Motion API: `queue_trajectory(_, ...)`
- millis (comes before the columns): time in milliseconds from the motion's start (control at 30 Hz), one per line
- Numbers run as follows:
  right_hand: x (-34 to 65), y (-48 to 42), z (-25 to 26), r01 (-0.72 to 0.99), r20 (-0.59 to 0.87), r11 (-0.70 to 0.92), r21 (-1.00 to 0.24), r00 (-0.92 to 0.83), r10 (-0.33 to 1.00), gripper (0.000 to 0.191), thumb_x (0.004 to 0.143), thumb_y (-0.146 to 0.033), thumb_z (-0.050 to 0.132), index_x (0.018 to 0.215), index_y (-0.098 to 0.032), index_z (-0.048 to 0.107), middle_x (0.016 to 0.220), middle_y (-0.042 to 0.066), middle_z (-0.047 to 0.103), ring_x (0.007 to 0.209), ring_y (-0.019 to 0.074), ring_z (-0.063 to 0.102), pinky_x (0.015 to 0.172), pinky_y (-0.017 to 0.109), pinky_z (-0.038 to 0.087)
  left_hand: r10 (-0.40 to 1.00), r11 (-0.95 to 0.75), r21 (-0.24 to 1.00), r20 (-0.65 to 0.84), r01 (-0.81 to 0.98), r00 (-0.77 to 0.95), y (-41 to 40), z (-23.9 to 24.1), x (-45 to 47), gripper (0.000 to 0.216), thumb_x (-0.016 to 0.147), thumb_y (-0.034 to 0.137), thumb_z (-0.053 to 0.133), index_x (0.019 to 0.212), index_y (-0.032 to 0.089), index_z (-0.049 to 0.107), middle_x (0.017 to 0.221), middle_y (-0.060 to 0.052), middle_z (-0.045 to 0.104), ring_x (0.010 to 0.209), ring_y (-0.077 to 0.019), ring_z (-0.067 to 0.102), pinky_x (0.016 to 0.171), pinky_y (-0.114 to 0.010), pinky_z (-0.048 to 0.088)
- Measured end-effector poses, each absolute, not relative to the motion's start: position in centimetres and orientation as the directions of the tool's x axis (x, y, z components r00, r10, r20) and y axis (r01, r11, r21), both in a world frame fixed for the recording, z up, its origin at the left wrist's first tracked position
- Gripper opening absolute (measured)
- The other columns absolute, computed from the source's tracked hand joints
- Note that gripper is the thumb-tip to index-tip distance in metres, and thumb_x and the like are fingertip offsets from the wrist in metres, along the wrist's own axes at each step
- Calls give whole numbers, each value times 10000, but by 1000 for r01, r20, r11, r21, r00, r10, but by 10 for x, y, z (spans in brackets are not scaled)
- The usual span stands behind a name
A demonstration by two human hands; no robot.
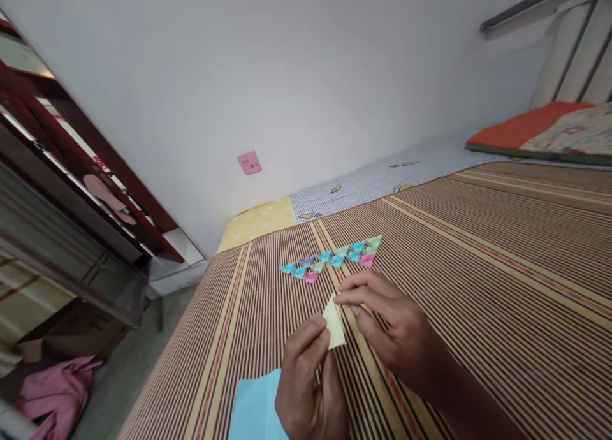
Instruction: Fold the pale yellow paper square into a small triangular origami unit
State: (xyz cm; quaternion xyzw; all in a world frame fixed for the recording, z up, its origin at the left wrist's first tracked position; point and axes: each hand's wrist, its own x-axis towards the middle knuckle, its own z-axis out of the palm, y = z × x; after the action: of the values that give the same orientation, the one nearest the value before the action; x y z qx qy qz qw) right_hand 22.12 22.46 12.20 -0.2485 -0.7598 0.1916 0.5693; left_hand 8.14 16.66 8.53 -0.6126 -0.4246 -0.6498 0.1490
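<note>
A small piece of pale yellow folded paper [335,330] is pinched between the thumb and fingers of my left hand [306,382]. One edge of it slants up to a point at the top. My right hand [399,328] comes in from the right, its fingertips closed together at that upper corner of the paper. Just beyond my hands, small folded paper triangles [338,260] in blue, green, pink and purple lie in a zigzag group. A light blue sheet of paper [253,409] lies partly beneath my left hand, which hides its right side.
Everything lies on a striped woven mat [268,300] over a bed. A white wall [335,76] with a pink note [249,162] stands behind it. Orange folded bedding [516,129] sits at the far right. Past the left edge, pink cloth [60,392] rests low down.
</note>
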Motion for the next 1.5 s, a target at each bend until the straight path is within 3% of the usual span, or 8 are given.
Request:
queue_trajectory(767, 222, 214, 130, 124, 756, 828, -547, -352, 552, 254, 871, -14, 435, 897, -174, 631, 1026, 65, 575, 969, 202, 579, 833, 368, 479, 489, -520, 580, 804, 627, -338, 166, 81, 78, 197, 864, 76, 657, 972, 230, 720, 1035, -21, 723, 979, -183, 696, 840, -321, 567)
queue_trajectory(1033, 223, 209, 136, 95, 746, 835, -543, -403, 531, 212, 887, -65, 484, 952, -193, 641, 1038, 61, 604, 1011, 217, 587, 877, 384, 491, 514, -473, 551, 806, 688, -292, 165, 80, 77, 256, 883, 88, 621, 1058, 245, 722, 1028, -22, 742, 981, -185, 697, 848, -322, 569)
queue_trajectory(1500, 227, 211, 136, 123, 786, 845, -520, -318, 530, 171, 923, -76, 482, 925, -192, 607, 996, 53, 610, 986, 195, 592, 852, 352, 496, 411, -505, 491, 860, 710, -302, 165, 82, 81, 270, 861, 46, 644, 1040, 224, 741, 1054, -40, 748, 987, -193, 708, 816, -312, 584)
